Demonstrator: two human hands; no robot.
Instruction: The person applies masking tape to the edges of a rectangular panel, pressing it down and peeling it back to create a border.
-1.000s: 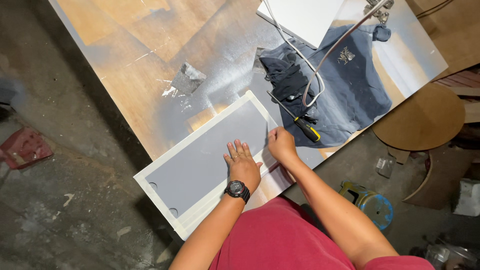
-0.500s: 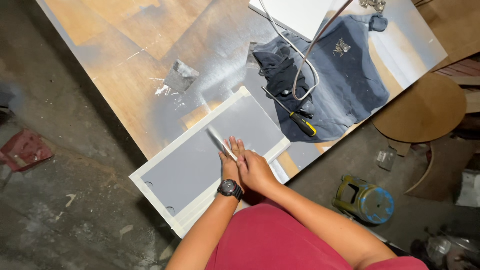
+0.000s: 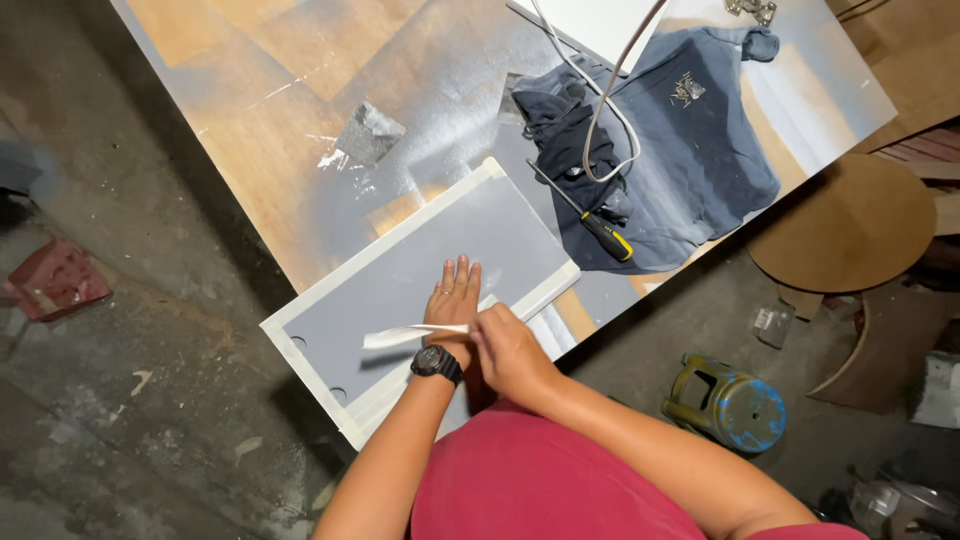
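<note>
A grey rectangular panel (image 3: 400,270) with a cream taped border lies on the wooden table, overhanging its near edge. My left hand (image 3: 455,300) rests flat on the panel, fingers spread, a black watch on the wrist. My right hand (image 3: 505,345) pinches one end of a pale strip of tape (image 3: 410,336) that stretches left over my left wrist, lifted off the panel.
A black-and-yellow screwdriver (image 3: 590,222) lies on a blue garment (image 3: 680,170) at the right, with a grey cable (image 3: 600,120) looping over it. A round wooden disc (image 3: 850,220) and a small stool (image 3: 735,405) stand on the floor at the right.
My right hand has drawn back toward my body, pulling the strip of tape off the panel's near edge. My left hand stays flat on the panel.
</note>
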